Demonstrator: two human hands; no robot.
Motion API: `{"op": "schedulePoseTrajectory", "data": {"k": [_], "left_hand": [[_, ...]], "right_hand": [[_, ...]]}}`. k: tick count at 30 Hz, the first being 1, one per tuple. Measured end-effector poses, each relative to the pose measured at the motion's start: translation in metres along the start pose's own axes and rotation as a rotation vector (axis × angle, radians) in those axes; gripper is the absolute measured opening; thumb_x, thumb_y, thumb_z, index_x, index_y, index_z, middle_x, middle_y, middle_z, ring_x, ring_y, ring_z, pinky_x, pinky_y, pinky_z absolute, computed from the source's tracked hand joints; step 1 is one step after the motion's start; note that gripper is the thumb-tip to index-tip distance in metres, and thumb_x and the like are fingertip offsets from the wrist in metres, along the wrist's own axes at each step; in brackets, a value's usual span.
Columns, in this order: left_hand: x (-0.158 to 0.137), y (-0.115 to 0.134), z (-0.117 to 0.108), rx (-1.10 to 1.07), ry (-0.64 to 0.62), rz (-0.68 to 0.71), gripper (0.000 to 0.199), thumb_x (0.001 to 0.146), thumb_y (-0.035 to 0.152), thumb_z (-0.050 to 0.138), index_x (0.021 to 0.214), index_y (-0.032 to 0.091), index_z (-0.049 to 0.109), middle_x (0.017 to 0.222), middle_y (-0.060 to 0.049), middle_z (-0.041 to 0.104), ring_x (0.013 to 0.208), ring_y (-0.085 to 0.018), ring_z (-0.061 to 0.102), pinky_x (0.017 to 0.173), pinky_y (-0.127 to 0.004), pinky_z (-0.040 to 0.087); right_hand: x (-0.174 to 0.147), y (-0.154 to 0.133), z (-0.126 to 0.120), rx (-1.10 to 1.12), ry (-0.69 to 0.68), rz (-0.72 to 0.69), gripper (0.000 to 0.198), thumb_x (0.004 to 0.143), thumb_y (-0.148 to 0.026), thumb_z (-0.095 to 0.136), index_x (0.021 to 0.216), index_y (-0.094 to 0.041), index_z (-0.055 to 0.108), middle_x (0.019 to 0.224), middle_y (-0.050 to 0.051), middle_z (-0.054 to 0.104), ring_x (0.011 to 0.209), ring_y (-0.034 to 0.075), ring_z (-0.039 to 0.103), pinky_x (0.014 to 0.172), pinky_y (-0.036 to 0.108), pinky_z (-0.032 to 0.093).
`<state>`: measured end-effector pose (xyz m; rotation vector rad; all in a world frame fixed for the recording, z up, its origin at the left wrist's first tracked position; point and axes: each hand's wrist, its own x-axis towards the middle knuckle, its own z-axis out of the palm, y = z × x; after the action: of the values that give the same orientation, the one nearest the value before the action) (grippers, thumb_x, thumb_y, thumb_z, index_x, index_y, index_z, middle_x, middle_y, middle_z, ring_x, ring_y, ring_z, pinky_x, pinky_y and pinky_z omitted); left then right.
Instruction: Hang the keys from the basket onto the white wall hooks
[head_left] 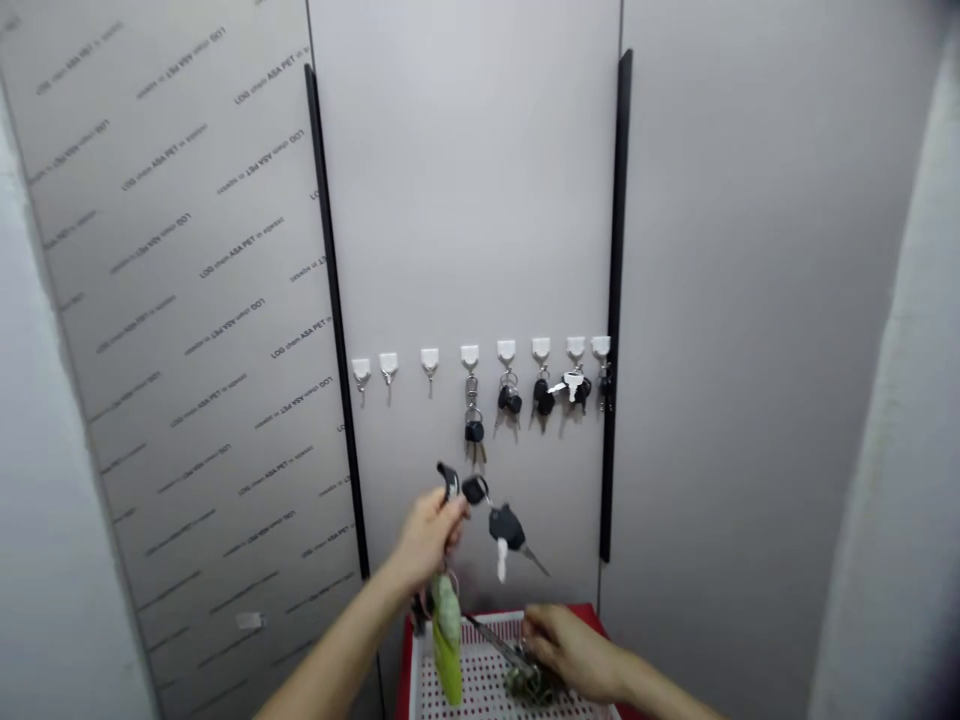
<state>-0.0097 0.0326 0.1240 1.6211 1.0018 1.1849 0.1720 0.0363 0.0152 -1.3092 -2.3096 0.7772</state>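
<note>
My left hand (pixel 433 532) is closed on a bunch of keys (pixel 506 526) in front of the white panel. A black strap end pokes up above the fingers. Black-headed keys and a small white tag swing out to the right of it, and a yellow-green fob (pixel 447 640) dangles below. Lower right, my right hand (pixel 566 645) reaches into a white perforated basket (pixel 469 690), fingers curled at a dark greenish clump (pixel 529 682). A long dark strip runs from the clump toward the left hand. What the right fingers grip is partly hidden.
Several white adhesive hooks (pixel 469 356) line the panel. Three at the left are bare; the others carry sets of keys (pixel 474 430). Black vertical handles (pixel 621 250) flank the panel. The basket rests on a red surface (pixel 585 612). Printed film covers the left panel (pixel 187 350).
</note>
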Motion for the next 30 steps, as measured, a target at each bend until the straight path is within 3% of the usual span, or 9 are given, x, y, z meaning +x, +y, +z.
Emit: {"op": "schedulePoseTrajectory", "data": {"k": [3, 6, 9, 13, 16, 19, 23, 27, 30], "left_hand": [[-0.011, -0.042, 0.024, 0.243, -0.127, -0.018, 0.026, 0.069, 0.037, 0.033, 0.059, 0.015, 0.041, 0.045, 0.005, 0.035, 0.041, -0.006, 0.031, 0.04, -0.017, 0.026], [-0.025, -0.064, 0.034, 0.477, -0.254, 0.029, 0.029, 0.071, 0.037, 0.031, 0.059, 0.015, 0.047, 0.054, 0.003, 0.044, 0.051, -0.008, 0.038, 0.048, -0.018, 0.029], [-0.037, -0.073, 0.032, 0.643, -0.397, -0.002, 0.024, 0.07, 0.034, 0.034, 0.066, 0.018, 0.052, 0.06, 0.003, 0.051, 0.058, -0.01, 0.043, 0.054, -0.019, 0.031], [-0.042, -0.068, 0.027, 0.787, -0.533, -0.074, 0.017, 0.062, 0.028, 0.045, 0.074, 0.021, 0.055, 0.072, 0.001, 0.056, 0.067, -0.014, 0.047, 0.06, -0.021, 0.034], [-0.024, -0.047, 0.023, 0.718, -0.353, -0.005, 0.026, 0.061, 0.027, 0.046, 0.086, 0.019, 0.051, 0.085, -0.003, 0.054, 0.078, -0.015, 0.047, 0.069, -0.024, 0.034], [0.013, -0.012, 0.018, 0.546, 0.021, 0.115, 0.034, 0.064, 0.026, 0.043, 0.096, 0.015, 0.043, 0.095, -0.008, 0.049, 0.081, -0.014, 0.046, 0.072, -0.025, 0.034], [0.067, 0.028, 0.013, 0.511, 0.457, 0.205, 0.046, 0.06, 0.03, 0.05, 0.101, 0.015, 0.037, 0.1, -0.01, 0.046, 0.087, -0.017, 0.045, 0.073, -0.028, 0.034], [0.1, 0.041, 0.021, 0.581, 0.503, 0.107, 0.036, 0.056, 0.031, 0.052, 0.089, 0.017, 0.045, 0.077, -0.006, 0.055, 0.073, -0.019, 0.05, 0.063, -0.029, 0.036], [0.112, 0.05, 0.026, 0.492, 0.467, 0.148, 0.017, 0.058, 0.027, 0.049, 0.071, 0.017, 0.049, 0.064, -0.002, 0.054, 0.062, -0.015, 0.05, 0.057, -0.025, 0.036]], "right_hand": [[0.002, -0.007, -0.028, 0.061, 0.088, -0.061, 0.012, 0.065, -0.016, 0.035, 0.058, -0.015, 0.045, 0.052, -0.003, 0.042, 0.05, 0.007, 0.037, 0.048, 0.018, 0.031], [0.014, -0.028, -0.078, 0.119, 0.434, -0.089, 0.018, 0.069, -0.024, 0.034, 0.069, -0.014, 0.048, 0.061, 0.001, 0.05, 0.058, 0.01, 0.045, 0.058, 0.021, 0.036], [0.03, -0.055, -0.126, 0.152, 0.773, -0.095, 0.023, 0.068, -0.028, 0.037, 0.081, -0.013, 0.049, 0.076, 0.004, 0.054, 0.069, 0.012, 0.049, 0.065, 0.024, 0.037], [0.056, -0.086, -0.155, 0.067, 0.919, -0.078, 0.032, 0.065, -0.031, 0.043, 0.091, -0.013, 0.048, 0.083, 0.007, 0.056, 0.075, 0.013, 0.05, 0.069, 0.025, 0.037], [0.072, -0.094, -0.155, -0.097, 0.924, -0.02, 0.035, 0.061, -0.033, 0.048, 0.092, -0.016, 0.049, 0.083, 0.007, 0.056, 0.075, 0.016, 0.05, 0.066, 0.027, 0.036], [0.08, -0.094, -0.153, -0.214, 0.939, 0.02, 0.024, 0.062, -0.033, 0.046, 0.08, -0.019, 0.052, 0.075, 0.004, 0.057, 0.069, 0.016, 0.05, 0.058, 0.026, 0.035], [0.078, -0.099, -0.164, -0.172, 1.003, -0.1, 0.024, 0.071, -0.032, 0.032, 0.068, -0.018, 0.051, 0.062, 0.001, 0.054, 0.058, 0.012, 0.048, 0.053, 0.022, 0.033], [0.076, -0.121, -0.188, -0.146, 1.11, -0.173, 0.026, 0.071, -0.032, 0.031, 0.067, -0.016, 0.051, 0.059, 0.001, 0.053, 0.056, 0.011, 0.047, 0.052, 0.02, 0.032], [0.079, -0.137, -0.206, -0.181, 1.148, -0.197, 0.025, 0.071, -0.031, 0.032, 0.067, -0.016, 0.051, 0.059, 0.001, 0.053, 0.056, 0.011, 0.047, 0.053, 0.021, 0.032]]}}
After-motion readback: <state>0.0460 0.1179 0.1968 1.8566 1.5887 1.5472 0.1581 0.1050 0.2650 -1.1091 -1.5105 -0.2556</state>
